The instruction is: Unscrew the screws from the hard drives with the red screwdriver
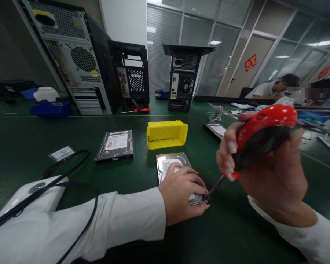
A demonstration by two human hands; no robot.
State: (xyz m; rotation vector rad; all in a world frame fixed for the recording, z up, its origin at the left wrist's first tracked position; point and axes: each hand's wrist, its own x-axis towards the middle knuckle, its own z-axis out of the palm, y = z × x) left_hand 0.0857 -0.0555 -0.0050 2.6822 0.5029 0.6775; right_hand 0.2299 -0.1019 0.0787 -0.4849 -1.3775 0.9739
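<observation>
My right hand (275,179) is closed around the red and black handle of a screwdriver (264,135), raised at the right. Its thin shaft slants down to the left, the tip at the near right edge of a silver hard drive (165,161). My left hand (183,194) lies over that drive, fingers curled across its top and thumb at the near edge, gripping it and covering much of it. Just beyond the drive is a yellow bin (167,135), tipped with its opening facing me. A second hard drive (117,145) lies to the left.
Computer cases (95,62) stand along the back, with a small red screwdriver (141,110) near them. Another drive (216,130) lies beyond my right hand. A white device (48,194) with black cables is at the left. A person (275,88) sits at the far right.
</observation>
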